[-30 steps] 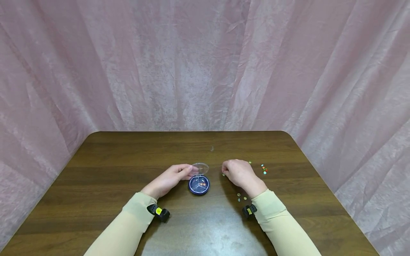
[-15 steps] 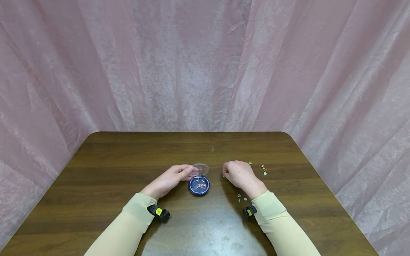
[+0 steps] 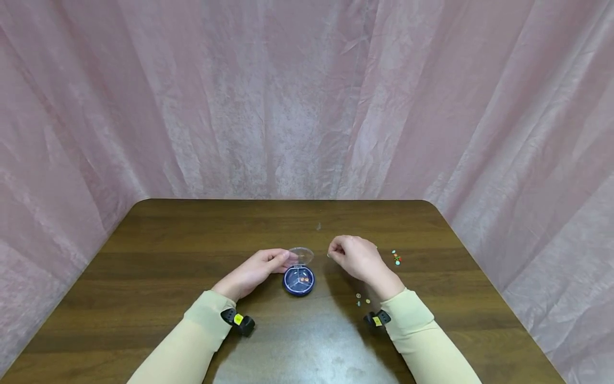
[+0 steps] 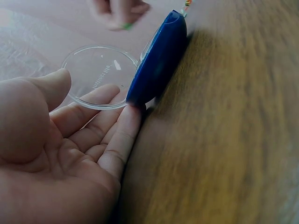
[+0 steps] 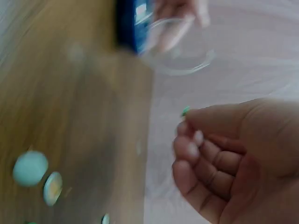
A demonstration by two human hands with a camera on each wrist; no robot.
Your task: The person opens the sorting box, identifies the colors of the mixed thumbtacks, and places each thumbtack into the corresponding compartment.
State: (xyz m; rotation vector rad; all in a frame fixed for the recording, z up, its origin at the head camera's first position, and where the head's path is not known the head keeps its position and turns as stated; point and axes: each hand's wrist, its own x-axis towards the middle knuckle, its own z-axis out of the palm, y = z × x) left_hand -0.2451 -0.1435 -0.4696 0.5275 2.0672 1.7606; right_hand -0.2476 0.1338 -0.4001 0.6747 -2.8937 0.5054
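Left wrist only — lettered lid (image 4: 99,77)

The left arm (image 3: 175,338) and right arm (image 3: 428,338) both reach forward. The left hand (image 3: 263,266) has its thumb held apart from its softly bent fingers. The right hand (image 3: 358,260) pinches, thumb tip to first finger, other fingers curled in.

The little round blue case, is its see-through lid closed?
No, the head view shows the clear lid standing open at the far side of the blue case.
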